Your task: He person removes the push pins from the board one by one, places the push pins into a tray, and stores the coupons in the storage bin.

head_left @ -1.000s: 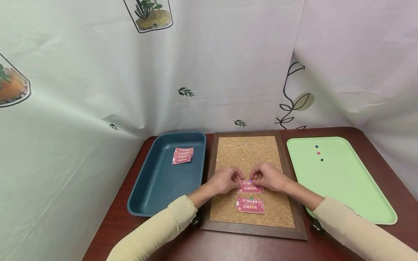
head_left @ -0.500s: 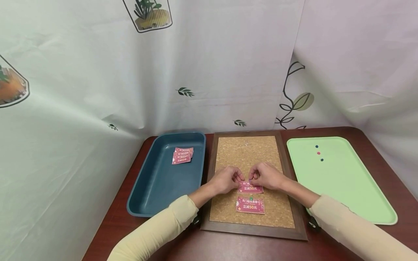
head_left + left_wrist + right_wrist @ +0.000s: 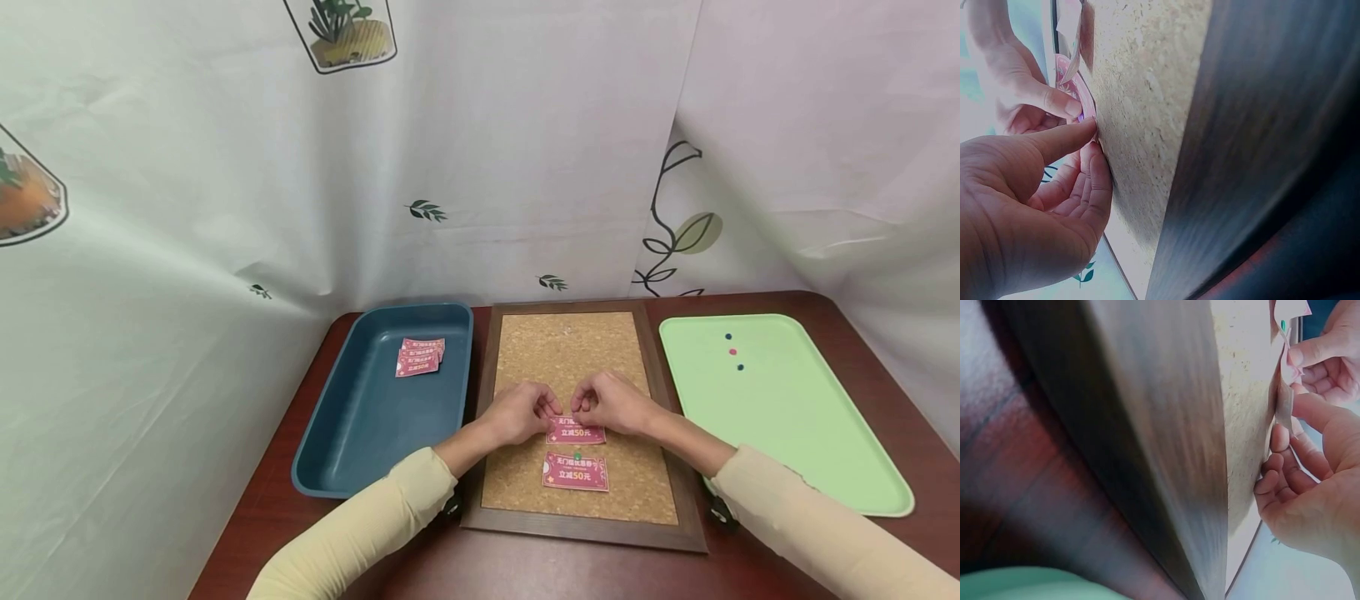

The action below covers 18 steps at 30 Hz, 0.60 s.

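A framed cork board point(image 3: 566, 358) lies on the table, with two pink coupons on it. The upper coupon point(image 3: 577, 434) is between my hands; its left upper edge is pinched by my left hand point(image 3: 519, 414), thumb on the paper. My right hand point(image 3: 615, 406) pinches a purple push pin point(image 3: 1081, 117) at the coupon's top edge, the pin mostly hidden by the thumb and finger. Below, the lower coupon point(image 3: 575, 475) has a green push pin point(image 3: 577, 456) at its top middle. In the right wrist view the upper coupon's edge point(image 3: 1285, 406) curls off the cork.
Left of the board is a blue tray point(image 3: 375, 467) holding several overlapping coupons point(image 3: 420, 358). To the right, a light green tray point(image 3: 795, 450) bears two dark blue push pins point(image 3: 740, 367) and one pink push pin point(image 3: 732, 352). A curtain point(image 3: 480, 150) hangs behind the table.
The right hand's fingers have closed in over the purple push pin, which showed a second ago and is now covered in the head view. The left hand stays almost still.
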### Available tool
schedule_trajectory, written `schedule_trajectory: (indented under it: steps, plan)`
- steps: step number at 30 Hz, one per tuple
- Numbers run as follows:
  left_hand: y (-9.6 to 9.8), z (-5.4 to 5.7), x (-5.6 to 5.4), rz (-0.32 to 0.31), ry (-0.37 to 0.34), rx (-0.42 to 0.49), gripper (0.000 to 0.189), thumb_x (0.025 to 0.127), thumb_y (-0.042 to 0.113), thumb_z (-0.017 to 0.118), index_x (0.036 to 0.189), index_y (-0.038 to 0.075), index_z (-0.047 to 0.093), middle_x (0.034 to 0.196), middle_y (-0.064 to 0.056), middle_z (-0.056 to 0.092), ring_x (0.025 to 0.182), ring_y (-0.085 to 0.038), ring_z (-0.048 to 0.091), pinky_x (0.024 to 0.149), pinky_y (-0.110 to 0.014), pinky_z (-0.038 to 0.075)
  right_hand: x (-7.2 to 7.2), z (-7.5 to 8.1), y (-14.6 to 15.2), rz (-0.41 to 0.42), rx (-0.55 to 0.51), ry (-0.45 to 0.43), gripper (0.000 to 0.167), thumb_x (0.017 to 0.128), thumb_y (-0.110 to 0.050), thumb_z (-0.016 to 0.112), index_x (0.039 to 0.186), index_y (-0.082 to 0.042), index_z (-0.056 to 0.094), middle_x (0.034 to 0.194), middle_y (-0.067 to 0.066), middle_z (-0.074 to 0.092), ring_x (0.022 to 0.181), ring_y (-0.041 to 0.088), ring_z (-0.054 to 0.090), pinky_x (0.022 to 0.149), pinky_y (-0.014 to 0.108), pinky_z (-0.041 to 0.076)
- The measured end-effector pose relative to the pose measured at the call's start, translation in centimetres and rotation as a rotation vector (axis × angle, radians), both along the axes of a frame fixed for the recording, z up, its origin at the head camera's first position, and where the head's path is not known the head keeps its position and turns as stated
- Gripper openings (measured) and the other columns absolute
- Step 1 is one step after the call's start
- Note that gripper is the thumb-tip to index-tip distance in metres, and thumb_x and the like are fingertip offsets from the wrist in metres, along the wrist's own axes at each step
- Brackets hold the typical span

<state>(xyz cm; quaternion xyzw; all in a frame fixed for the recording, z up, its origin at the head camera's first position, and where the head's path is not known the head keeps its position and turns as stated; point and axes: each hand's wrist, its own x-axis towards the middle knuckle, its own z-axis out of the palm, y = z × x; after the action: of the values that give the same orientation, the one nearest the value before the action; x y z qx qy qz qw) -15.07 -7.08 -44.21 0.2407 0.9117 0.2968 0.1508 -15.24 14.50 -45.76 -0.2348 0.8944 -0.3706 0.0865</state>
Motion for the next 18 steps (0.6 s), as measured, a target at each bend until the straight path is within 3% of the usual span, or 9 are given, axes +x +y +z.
schedule_trajectory:
  steps: [18]
  plan:
    - [0.00, 0.27, 0.07, -0.002, -0.001, 0.003, 0.015, 0.088, -0.002, 0.083, 0.093, 0.011, 0.075, 0.080, 0.007, 0.066, 0.072, -0.002, 0.059, 0.070, -0.021, 0.049, 0.07, -0.42, -0.13, 0.006, 0.048, 0.105, 0.017, 0.078, -0.005, 0.084, 0.079, -0.016, 0.072, 0.072, -0.009, 0.060, 0.067, 0.008, 0.053, 0.061, 0.026, 0.045]
